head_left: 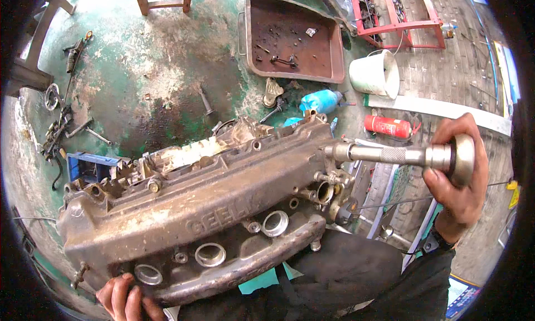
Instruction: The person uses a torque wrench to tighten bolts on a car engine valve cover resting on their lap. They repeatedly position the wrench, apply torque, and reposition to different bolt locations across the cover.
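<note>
A long, grimy metal cylinder head (pixel 167 215) lies slanted across the view above my lap, with several round port openings along its near side. My left hand (pixel 129 300) has its fingers curled over the lower left edge of this part. At the right, my right hand (pixel 461 173) is closed round the thick round head of a socket wrench (pixel 401 155). The wrench's knurled steel extension runs left, and its socket end meets the right end of the cylinder head. Whether the socket sits on a bolt is hidden.
Beyond stand a brown tray (pixel 301 42) with small parts, a white bucket (pixel 376 74), a blue bottle (pixel 320 102) and a red fire extinguisher (pixel 390 126). Tools and a blue box (pixel 92 167) lie at the left. A red metal frame (pixel 404 26) is at the far right.
</note>
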The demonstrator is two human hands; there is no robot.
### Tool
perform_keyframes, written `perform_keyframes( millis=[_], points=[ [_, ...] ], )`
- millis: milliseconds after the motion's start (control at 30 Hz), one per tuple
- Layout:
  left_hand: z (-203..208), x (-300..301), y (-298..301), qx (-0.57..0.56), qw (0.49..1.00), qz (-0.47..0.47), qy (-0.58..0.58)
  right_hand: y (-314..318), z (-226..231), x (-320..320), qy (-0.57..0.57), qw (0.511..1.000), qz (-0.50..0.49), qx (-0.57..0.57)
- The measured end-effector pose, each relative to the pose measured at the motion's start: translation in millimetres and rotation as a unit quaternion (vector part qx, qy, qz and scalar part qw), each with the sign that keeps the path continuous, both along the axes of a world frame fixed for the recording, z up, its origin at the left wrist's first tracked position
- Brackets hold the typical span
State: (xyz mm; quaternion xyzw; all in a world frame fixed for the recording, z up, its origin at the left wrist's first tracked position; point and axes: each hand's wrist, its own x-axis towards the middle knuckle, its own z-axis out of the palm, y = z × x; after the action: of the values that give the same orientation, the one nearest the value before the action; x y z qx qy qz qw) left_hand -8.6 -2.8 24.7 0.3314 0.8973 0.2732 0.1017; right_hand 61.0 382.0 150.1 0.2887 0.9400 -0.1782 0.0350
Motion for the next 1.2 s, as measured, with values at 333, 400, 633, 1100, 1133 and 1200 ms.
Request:
perform_keyframes(
  millis=[333,400,633,1100,1133,1200],
  points=[
    [6.0,-7.3,-3.1,-0.026,0.998,-0.040,-0.036,30.6,-15.4,9.8,0.083,0.980,0.168,0.061],
    [7.2,-7.2,-2.3,-0.032,0.998,-0.038,-0.036,33.7,-13.5,9.1,0.076,0.976,0.192,0.071],
    [6.1,-5.6,-0.4,-0.014,0.999,-0.036,-0.030,34.9,4.4,-1.2,-0.017,0.930,0.295,0.217],
    [-7.8,2.6,5.4,0.018,0.999,0.010,0.034,-17.4,-31.0,-1.1,0.124,0.968,-0.022,0.217],
    [-8.3,1.8,5.3,0.024,0.999,0.008,0.035,-22.5,-37.2,1.0,0.171,0.969,-0.044,0.175],
    [-9.8,1.3,5.1,0.029,0.999,0.009,0.044,-33.6,-48.8,0.5,0.198,0.952,-0.034,0.231]
  ],
)
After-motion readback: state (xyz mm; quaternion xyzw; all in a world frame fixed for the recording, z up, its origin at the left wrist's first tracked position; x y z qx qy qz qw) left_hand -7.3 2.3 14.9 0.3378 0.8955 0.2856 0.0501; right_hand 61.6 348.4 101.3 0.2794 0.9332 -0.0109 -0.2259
